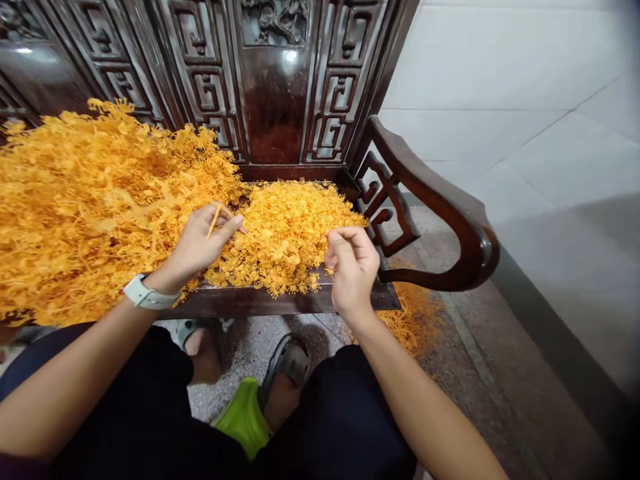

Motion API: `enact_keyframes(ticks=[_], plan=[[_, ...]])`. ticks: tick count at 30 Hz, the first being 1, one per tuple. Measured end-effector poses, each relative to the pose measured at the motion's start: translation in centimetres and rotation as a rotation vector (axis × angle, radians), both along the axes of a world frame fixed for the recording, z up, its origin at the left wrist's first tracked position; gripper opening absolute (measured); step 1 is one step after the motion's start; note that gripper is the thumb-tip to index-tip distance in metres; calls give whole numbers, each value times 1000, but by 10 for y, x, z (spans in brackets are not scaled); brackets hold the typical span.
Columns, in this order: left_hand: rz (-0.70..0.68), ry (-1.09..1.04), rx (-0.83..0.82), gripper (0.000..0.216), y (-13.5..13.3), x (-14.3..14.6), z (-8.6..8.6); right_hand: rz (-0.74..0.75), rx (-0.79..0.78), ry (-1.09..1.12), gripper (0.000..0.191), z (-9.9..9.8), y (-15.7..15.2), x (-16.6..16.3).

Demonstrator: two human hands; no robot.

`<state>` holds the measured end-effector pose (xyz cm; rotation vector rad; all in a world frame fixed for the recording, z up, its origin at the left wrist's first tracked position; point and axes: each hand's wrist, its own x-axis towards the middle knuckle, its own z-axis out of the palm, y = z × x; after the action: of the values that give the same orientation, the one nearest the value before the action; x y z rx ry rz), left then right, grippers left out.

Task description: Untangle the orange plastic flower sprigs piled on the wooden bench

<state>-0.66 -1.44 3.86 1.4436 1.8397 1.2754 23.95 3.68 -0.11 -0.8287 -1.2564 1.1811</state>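
Observation:
A thin orange-yellow plastic stem (214, 221) sticks up between the fingers of my left hand (200, 240), which is closed around it. That hand wears a pale watch and hovers between two heaps of orange plastic flower pieces. My right hand (354, 267) is at the right edge of the smaller flower heap (295, 223), thumb and fingers pinched together. Whatever the pinch holds is too small or hidden to make out. To the left spreads the larger heap of orange flower sprays (100, 207), with many long stems.
Both heaps rest on a dark carved wooden bench (280, 305) with a lattice back and a curved armrest (440, 180) at the right. More orange stems (413, 317) lie on the floor by the bench end. A bright green object (243, 417) is between my legs.

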Motion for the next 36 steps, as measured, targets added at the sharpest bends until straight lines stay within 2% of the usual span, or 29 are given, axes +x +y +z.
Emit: enact_keyframes(ticks=[1, 3, 5, 7, 9, 11, 13, 17, 20, 23, 27, 28, 29, 30, 31, 34, 35, 36], plan=[[-40, 36, -2, 29, -1, 4, 0, 17, 69, -99, 21, -1, 2, 1], [-100, 66, -33, 31, -1, 13, 1, 166, 154, -327, 33, -4, 2, -1], [-138, 79, -85, 33, -1, 22, 0, 352, 137, -476, 42, -6, -1, -5], [-168, 61, -90, 35, -1, 30, -1, 518, 74, -496, 39, -8, -4, -9], [-200, 8, -77, 35, -1, 34, -2, 621, 59, -457, 37, -11, -4, -12], [-205, -99, -82, 36, -2, 36, -4, 608, 85, -402, 42, -15, 0, -13], [-169, -224, -89, 34, -2, 36, -5, 499, 76, -333, 44, -20, 7, -13], [-2, -425, -101, 27, 3, 26, -9, 326, -48, -127, 48, -23, 17, -11], [199, -514, -26, 28, 12, 2, -6, 407, -70, 46, 45, -10, 11, 0], [324, -561, 119, 41, 14, -31, 7, 734, -75, 72, 33, 12, 1, 20], [303, -426, 194, 41, 9, -50, 20, 1535, -11, -278, 20, 25, 0, 37], [295, -420, 196, 42, 8, -49, 20, 1694, 5, -330, 20, 24, 1, 37], [284, -430, 190, 43, 8, -46, 20, 1770, 1, -341, 20, 22, 3, 35], [273, -443, 175, 44, 8, -43, 19, 1733, -28, -301, 22, 19, 6, 33], [268, -455, 162, 45, 8, -40, 18, 1597, -80, -218, 26, 17, 8, 30], [261, -494, 147, 46, 10, -36, 16, 979, -274, 114, 48, 10, 14, 20], [262, -499, 149, 47, 11, -37, 16, 834, -342, 197, 52, 9, 15, 17], [266, -503, 150, 48, 11, -38, 17, 755, -409, 248, 51, 8, 16, 14]])
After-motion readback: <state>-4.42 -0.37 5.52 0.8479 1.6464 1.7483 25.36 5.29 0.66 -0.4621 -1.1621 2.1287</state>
